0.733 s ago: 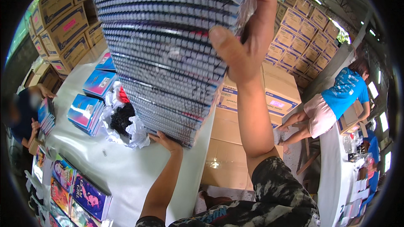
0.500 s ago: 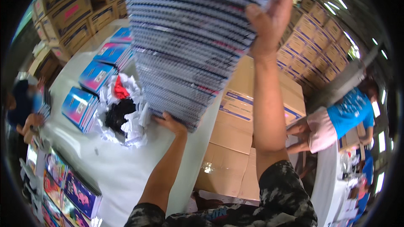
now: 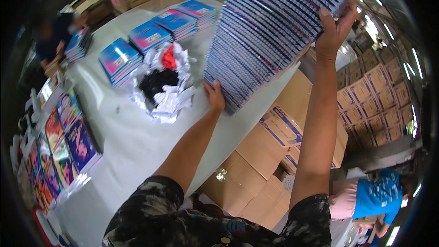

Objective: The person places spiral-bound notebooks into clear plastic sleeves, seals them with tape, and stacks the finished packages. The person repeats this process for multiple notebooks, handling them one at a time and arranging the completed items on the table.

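A tall stack of spiral-bound notebooks [image 3: 263,36] is held between my two hands, its coiled spines facing me and the whole stack tilted to the right. My left hand [image 3: 214,96] grips its lower end, close above the white table. At the upper right, my right hand [image 3: 336,29] clasps the other end, thumb on the spine side. Left of the stack, a crumpled white bag [image 3: 171,107] holds black scraps [image 3: 157,83] and a red piece [image 3: 168,57]. Behind that bag stand several piles of blue-and-pink notebooks [image 3: 120,59].
The white table [image 3: 137,155] carries colourful illustrated notebooks [image 3: 82,144] at the left. Cardboard cartons [image 3: 256,155] stand beside its right edge; more cartons [image 3: 370,96] are stacked behind. A person [image 3: 57,39] handles notebooks at far left; another person in blue [image 3: 377,196] bends at right.
My view has turned, so the table and bag appear farther right and higher. Both hands still hold the notebook stack, which now leans more to the right.
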Demonstrator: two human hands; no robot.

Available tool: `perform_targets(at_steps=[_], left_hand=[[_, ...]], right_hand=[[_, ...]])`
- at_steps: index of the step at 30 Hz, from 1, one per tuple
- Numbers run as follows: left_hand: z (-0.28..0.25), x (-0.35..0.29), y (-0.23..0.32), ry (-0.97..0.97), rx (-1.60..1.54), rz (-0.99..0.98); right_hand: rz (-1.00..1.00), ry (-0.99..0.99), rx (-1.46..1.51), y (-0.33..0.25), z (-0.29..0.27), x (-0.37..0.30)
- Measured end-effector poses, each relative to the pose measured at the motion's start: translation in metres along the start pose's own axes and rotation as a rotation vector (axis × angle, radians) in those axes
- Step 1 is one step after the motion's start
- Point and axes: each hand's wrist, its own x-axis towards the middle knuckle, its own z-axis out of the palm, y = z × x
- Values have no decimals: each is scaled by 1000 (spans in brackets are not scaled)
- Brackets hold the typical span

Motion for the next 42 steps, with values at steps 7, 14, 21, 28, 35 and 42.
perform_targets(at_steps=[7, 14, 21, 28, 35, 42], left_hand=[[-169, -98, 37, -712, 112, -230], [-492, -263, 105, 99, 221, -303], [-708, -390, 157, 900, 644, -123], [-821, -431, 136, 628, 1206, -38], [-929, -440, 148, 666, 1124, 2], [-957, -451, 121, 698, 1359, -239]], right_hand=[[-15, -34, -73, -5, 11, -7], [-149, 369, -428, -68, 60, -74], [529, -596, 383, -336, 294, -312], [357, -1495, 178, -556, 367, -408], [561, -1428, -358, -576, 357, -468], [477, -1395, -300, -572, 358, -470]])
